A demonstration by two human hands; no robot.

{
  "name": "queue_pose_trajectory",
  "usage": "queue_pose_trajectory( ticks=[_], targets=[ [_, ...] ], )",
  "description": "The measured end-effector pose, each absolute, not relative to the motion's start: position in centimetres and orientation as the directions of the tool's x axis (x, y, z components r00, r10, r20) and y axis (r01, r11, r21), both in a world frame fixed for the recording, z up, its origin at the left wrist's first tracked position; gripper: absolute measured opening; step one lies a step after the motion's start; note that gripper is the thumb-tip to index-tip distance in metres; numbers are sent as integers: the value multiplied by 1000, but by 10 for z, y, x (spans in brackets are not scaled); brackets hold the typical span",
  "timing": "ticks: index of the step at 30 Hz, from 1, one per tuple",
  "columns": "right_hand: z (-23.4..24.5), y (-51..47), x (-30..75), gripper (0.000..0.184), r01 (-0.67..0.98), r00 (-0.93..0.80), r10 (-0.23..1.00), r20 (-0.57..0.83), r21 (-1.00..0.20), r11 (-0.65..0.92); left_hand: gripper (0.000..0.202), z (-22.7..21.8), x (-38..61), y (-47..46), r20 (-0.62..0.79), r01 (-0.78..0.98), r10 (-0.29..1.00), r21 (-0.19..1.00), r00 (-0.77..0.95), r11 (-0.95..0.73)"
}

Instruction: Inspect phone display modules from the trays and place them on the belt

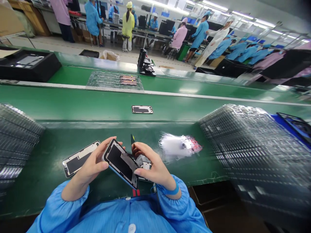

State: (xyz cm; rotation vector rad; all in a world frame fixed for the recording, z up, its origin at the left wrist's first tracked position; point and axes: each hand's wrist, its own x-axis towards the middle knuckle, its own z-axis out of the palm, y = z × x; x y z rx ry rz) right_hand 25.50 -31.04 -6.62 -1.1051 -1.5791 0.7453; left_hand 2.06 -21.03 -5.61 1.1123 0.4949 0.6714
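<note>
A phone housing (pixel 121 160) is tilted between my hands, its dark inner side facing me. My left hand (pixel 96 158) grips its upper left edge, thumb on the frame and fingers behind. My right hand (pixel 150 163) is closed at its right side, with the thumb at the lower right edge. A thin dark tool with a yellow mark (pixel 132 140) sticks up from my right fingers. Below that hand lie greyish parts (pixel 145 162), partly hidden. Left of my left hand, another phone housing (pixel 79 159) lies on the green bench.
White plastic strips with red ends (pixel 179 144) lie right of my hands. Stacked clear trays stand at right (pixel 233 139) and left (pixel 17 139). Ahead are a phone housing (pixel 142 109), a clear tray (pixel 104 80) and a black fixture (pixel 145 63). Co-workers work beyond.
</note>
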Motion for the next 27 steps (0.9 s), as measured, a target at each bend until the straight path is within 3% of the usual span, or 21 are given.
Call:
queue_pose_trajectory(
  ticks=[5,10,27],
  targets=[
    [-63,-312,248,76,419,-129,913,388,-813,405,70,-60,27,-213,77,-267,705,950,705,163],
    [-64,-314,239,81,513,-167,917,364,-762,396,73,-64,31,-218,61,-255,704,951,707,174],
    [-68,-317,234,78,563,-167,903,396,-713,417,77,-68,30,-223,30,-240,692,948,721,208]
  ],
)
